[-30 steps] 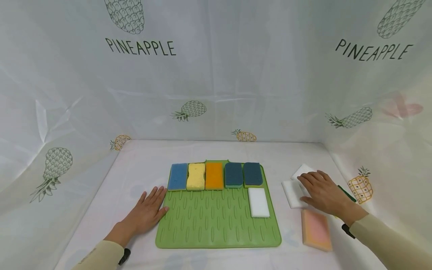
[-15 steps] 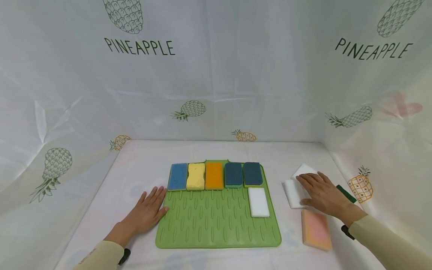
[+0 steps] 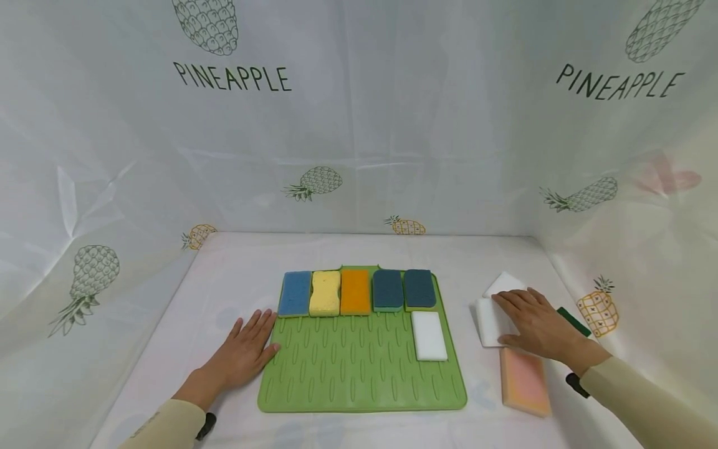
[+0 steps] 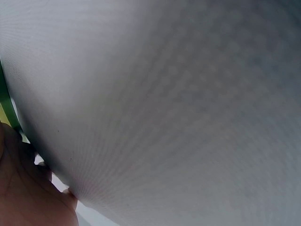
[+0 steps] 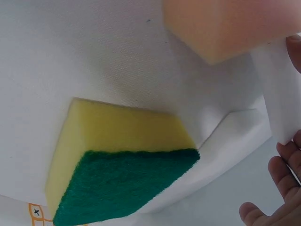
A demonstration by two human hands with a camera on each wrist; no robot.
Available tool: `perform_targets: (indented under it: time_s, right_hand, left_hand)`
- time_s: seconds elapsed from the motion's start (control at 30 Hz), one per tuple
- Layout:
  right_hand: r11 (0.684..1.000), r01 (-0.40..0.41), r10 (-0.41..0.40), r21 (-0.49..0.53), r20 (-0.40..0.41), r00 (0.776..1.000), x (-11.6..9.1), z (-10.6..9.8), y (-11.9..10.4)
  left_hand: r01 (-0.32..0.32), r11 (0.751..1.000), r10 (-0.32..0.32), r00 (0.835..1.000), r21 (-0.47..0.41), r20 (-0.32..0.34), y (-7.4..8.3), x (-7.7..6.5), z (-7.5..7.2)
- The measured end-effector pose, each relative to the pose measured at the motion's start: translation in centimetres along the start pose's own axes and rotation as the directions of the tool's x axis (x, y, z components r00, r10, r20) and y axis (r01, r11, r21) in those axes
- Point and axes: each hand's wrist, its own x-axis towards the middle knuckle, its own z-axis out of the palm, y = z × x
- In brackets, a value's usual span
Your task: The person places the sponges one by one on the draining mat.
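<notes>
In the head view my right hand grips a white sponge at the right of the table. The right wrist view shows this white sponge between thumb and fingers. Just behind it lies another white sponge, partly covered by the fingers. A peach-pink sponge is directly in front. Beyond the wrist sits a yellow sponge with a green scouring side. My left hand rests flat on the table, fingers straight, against the left edge of a green ribbed mat.
Along the mat's back edge runs a row of sponges: blue, yellow, orange, then two dark blue-green ones. A white sponge lies below the row's right end. Pineapple-printed sheeting walls the back and sides.
The gripped white sponge has shifted slightly right, its visible face looking narrower. More of the green scouring sponge shows behind the right wrist. The left hand has stayed still.
</notes>
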Motion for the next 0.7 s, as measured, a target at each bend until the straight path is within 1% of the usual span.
perform_targets:
  time_s: [0.1, 0.17, 0.27, 0.37, 0.47, 0.57, 0.7]
  right_hand:
    - [1.0, -0.001, 0.001, 0.011, 0.011, 1.0, 0.24, 0.02, -0.13]
    - [1.0, -0.012, 0.012, 0.011, 0.033, 0.999, 0.36, -0.06, -0.25]
    - [0.999, -0.049, 0.047, 0.019, 0.087, 0.995, 0.48, -0.2, -0.37]
    - [0.995, -0.093, 0.087, 0.041, 0.143, 0.986, 0.56, -0.27, -0.44]
    - [0.991, -0.118, 0.107, 0.058, 0.175, 0.979, 0.66, -0.16, -0.47]
    - [0.993, -0.107, 0.098, 0.045, 0.161, 0.982, 0.74, 0.06, -0.49]
    - [0.998, -0.067, 0.068, -0.011, 0.071, 0.995, 0.89, 0.35, -0.4]
  left_hand:
    - [-0.004, 1.0, 0.004, 1.0, -0.008, -0.006, 0.03, -0.01, -0.01]
    - [-0.004, 1.0, 0.004, 1.0, -0.004, -0.005, 0.08, 0.0, -0.02]
    - [0.0, 1.0, 0.0, 1.0, 0.01, 0.004, 0.18, 0.04, -0.15]
    - [0.006, 1.0, -0.006, 1.0, 0.017, 0.016, 0.28, 0.07, -0.28]
    - [0.003, 1.0, -0.003, 1.0, 0.023, 0.011, 0.24, 0.07, -0.33]
    - [0.012, 1.0, -0.013, 1.0, 0.023, 0.022, 0.11, 0.03, -0.27]
    - [0.016, 1.0, -0.017, 0.999, 0.026, 0.029, -0.04, 0.01, -0.17]
